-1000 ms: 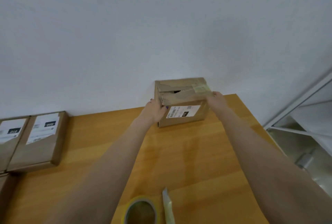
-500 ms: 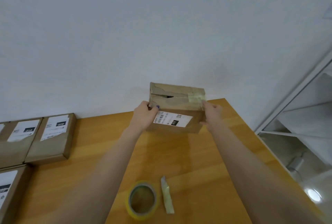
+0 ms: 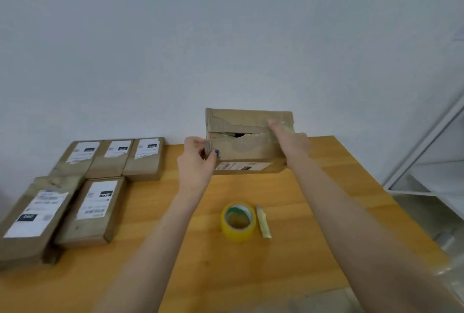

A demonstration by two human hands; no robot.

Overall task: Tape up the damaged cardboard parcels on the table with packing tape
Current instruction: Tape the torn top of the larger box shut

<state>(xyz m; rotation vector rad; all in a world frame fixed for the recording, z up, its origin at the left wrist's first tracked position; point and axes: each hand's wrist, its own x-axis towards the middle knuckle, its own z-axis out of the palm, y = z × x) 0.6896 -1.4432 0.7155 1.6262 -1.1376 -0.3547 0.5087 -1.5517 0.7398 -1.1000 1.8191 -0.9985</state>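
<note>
**Item 1, parcel in hand.** A brown cardboard parcel (image 3: 248, 148) at the far middle of the tabletop (image 3: 251, 275). I am tipping it up so its damaged face is looking at me. A ragged tear (image 3: 238, 134) is running left to right across that face, gaping dark near its middle. The white label (image 3: 241, 166) is sitting on the side turned down and toward me. Whether the lower edge is touching the wood I cannot tell.

**Item 2, my left hand** (image 3: 195, 159). It is grasping the parcel's left end, with the thumb on the torn face and the fingers going round behind.

**Item 3, my right hand** (image 3: 292, 143). It is lying on the parcel's right end, with the fingers reaching up across the torn face beside the tear. The hand is blurred, so I cannot tell whether it is pinching the end or only pressing flat.

**Item 4, tape roll** (image 3: 238, 222). Yellow, lying flat at the near middle, well apart from the parcel and untouched. Just to its right is a pale strip (image 3: 263, 223), possibly a loose scrap of tape.

**Item 5, other parcels** (image 3: 95, 209). Labelled, lying on the left side: three in a far row and more nearer me.

**Item 6, white shelf frame** (image 3: 426, 162). Standing off the tabletop on the right.

**Step in hand, as I judge it.** I am presenting and checking the damage, and no tape is going on yet.

**Next move, as I judge it.** It calls for setting the parcel down tear-up near the roll and freeing one hand for the tape. The other hand should be pressing the torn edges together so the strip is bridging a closed gap.
</note>
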